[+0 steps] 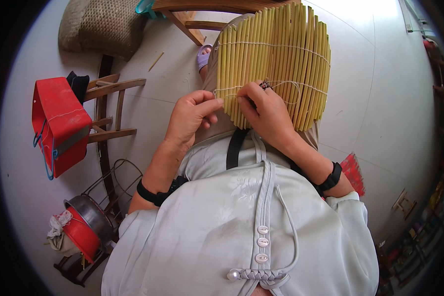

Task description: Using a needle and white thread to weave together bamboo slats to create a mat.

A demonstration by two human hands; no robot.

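Observation:
A mat of yellow-green plant stalks [257,63], bound side by side with two rows of white thread, rests across the lap. At its left edge my left hand [194,116] has thumb and forefinger pinched together by the lower row. My right hand [270,109] lies over the mat's lower part, finger and thumb closed on the white thread [231,95], which spans the short gap between both hands. A loose thread loop [299,94] curves over the stalks right of that hand. A dark patterned ring-like band [265,84] sits on a right finger.
Left stand a red plastic container [64,114] with blue hangers [44,151], a wooden stool [111,88] on its side in view, and a woven basket [96,27]. Lower left are a metal basin [92,214] and red basin [82,235]. A wooden chair [207,5] is ahead; one loose stalk [156,61] lies on the floor.

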